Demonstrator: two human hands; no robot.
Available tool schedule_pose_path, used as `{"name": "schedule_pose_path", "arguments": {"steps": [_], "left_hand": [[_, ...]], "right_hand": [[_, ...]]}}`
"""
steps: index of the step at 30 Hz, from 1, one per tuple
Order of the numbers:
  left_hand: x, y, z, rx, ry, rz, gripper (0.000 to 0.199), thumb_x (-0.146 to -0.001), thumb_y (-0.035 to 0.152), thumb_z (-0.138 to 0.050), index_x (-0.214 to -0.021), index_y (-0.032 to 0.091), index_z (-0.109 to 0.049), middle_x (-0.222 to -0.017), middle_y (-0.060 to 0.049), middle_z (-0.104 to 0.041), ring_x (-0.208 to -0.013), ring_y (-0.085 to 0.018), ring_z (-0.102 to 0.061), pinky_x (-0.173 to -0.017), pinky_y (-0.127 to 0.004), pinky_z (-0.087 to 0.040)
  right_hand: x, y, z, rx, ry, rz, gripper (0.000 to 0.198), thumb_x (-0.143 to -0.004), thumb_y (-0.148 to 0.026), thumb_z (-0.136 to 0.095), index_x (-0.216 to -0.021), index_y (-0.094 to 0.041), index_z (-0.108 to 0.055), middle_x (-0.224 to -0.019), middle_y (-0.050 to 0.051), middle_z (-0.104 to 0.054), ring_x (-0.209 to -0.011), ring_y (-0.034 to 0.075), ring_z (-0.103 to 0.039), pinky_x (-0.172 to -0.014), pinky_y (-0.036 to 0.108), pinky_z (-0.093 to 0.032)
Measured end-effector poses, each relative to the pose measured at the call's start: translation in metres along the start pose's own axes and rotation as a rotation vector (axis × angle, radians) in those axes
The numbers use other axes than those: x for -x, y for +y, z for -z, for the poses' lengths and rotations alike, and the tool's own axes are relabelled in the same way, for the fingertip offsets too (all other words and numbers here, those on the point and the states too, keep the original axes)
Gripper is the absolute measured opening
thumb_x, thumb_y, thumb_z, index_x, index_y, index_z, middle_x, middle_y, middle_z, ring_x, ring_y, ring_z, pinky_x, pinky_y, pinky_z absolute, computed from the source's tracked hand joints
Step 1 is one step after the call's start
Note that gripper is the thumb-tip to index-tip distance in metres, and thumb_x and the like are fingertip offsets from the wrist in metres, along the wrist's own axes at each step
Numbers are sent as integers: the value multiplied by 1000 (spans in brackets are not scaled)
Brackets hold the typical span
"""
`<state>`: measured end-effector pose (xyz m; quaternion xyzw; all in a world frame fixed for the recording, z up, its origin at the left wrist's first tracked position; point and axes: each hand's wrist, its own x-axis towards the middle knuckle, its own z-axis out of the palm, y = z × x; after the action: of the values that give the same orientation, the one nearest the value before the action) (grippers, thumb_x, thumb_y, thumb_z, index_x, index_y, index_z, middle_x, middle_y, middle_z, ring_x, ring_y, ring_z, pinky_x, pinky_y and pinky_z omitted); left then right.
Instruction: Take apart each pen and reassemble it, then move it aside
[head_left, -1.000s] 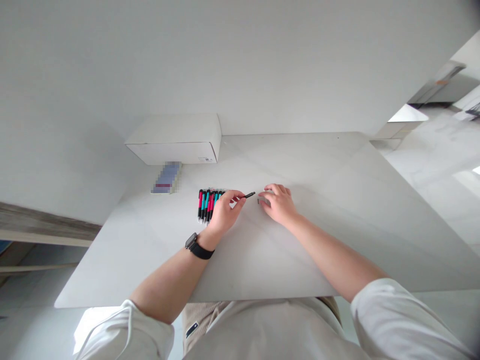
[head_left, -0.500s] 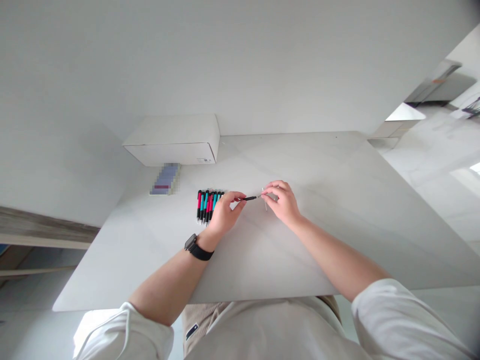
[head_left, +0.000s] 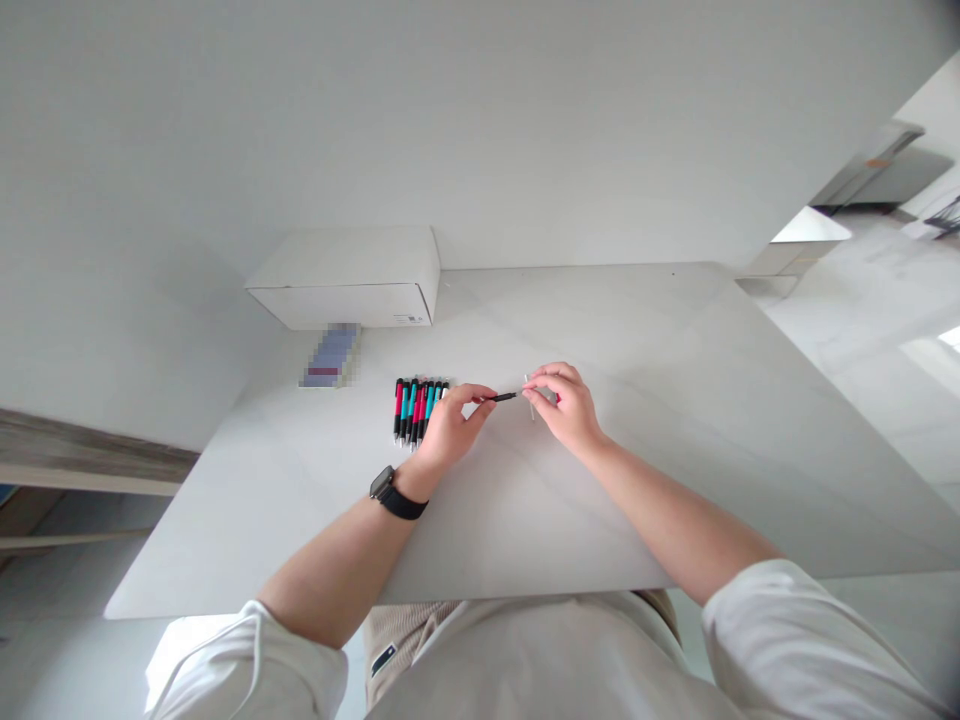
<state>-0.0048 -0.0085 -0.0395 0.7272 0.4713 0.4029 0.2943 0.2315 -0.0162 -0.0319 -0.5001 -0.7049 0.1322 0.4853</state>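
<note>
My left hand (head_left: 452,424), with a black watch on its wrist, is closed on a black pen barrel (head_left: 504,397) that points right. My right hand (head_left: 571,408) pinches at the barrel's right end, where a small silvery pen part (head_left: 520,392) shows; its exact form is too small to tell. Under the right fingertips is a thin whitish stick (head_left: 532,413), like a pen refill, partly hidden. Beside the left hand, several pens (head_left: 407,410) with red or teal barrels and black grips lie in a row, partly covered by that hand.
A long white box (head_left: 345,306) stands against the wall at the back left of the white table (head_left: 637,330). In front of it lies a blurred bluish packet (head_left: 330,358). A wooden piece of furniture (head_left: 90,455) is at the far left.
Both hands stay almost in place. The black barrel has shifted slightly right, closer to the right fingertips.
</note>
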Motion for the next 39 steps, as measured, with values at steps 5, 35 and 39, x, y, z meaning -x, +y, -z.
{"name": "schedule_pose_path", "arguments": {"steps": [5, 35, 39], "left_hand": [[0, -2, 0, 19, -14, 16, 17, -98, 35, -66, -110, 28, -76, -112, -5, -77, -103, -23, -71, -95, -39, -57], [2, 4, 0, -86, -127, -20, 23, -99, 36, -65, -118, 29, -77, -110, -3, -78, -105, -23, -72, -98, -38, -55], [2, 3, -1, -81, -128, 0, 23, -100, 35, -63, -117, 28, -76, -109, -4, -78, -104, -23, -72, -96, -38, -56]], "right_hand": [[0, 0, 0, -3, 1, -5, 9, -97, -32, -69, -98, -31, -78, -109, 7, -69, -110, 27, -66, -95, 47, -57], [3, -1, 2, 155, -34, 188, 10, -98, -27, -69, -102, -30, -78, -107, 5, -72, -108, 24, -65, -102, 43, -48], [2, -2, 3, 144, -134, 195, 18, -101, -27, -63, -111, -31, -77, -113, 5, -73, -111, 24, -65, -102, 42, -48]]}}
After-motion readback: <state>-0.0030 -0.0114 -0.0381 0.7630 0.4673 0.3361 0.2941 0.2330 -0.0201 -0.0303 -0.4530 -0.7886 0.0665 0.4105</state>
